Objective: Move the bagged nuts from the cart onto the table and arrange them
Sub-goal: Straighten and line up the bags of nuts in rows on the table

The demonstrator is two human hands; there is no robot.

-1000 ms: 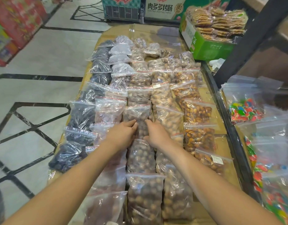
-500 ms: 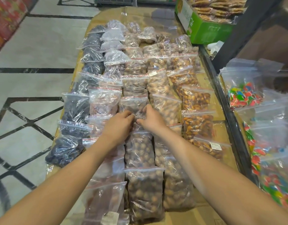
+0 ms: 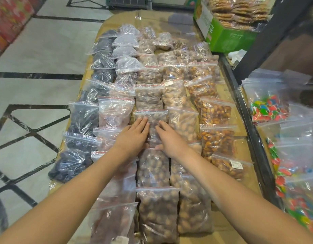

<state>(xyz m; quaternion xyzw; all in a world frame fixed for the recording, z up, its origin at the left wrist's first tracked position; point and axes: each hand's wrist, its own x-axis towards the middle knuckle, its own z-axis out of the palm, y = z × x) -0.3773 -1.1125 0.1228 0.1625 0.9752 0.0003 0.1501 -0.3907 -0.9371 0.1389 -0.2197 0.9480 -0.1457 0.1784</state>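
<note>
Several clear zip bags of nuts lie in overlapping columns on a cardboard-covered table. Dark fruit bags fill the left column, and orange-brown nut bags the right one. In the middle column lies a small bag of brown nuts. My left hand and my right hand rest palm-down on its two sides, fingers stretched forward and flat. Neither hand grips it. Below them lies a larger bag of round brown nuts. No cart is visible.
A green box heaped with packed biscuits stands at the far right corner. A black metal rail runs along the table's right side, with bags of colourful candy beyond it. Tiled floor lies to the left.
Both hands have stopped pinching the top of the small middle bag and now lie flat beside it. The view has tilted down slightly.
</note>
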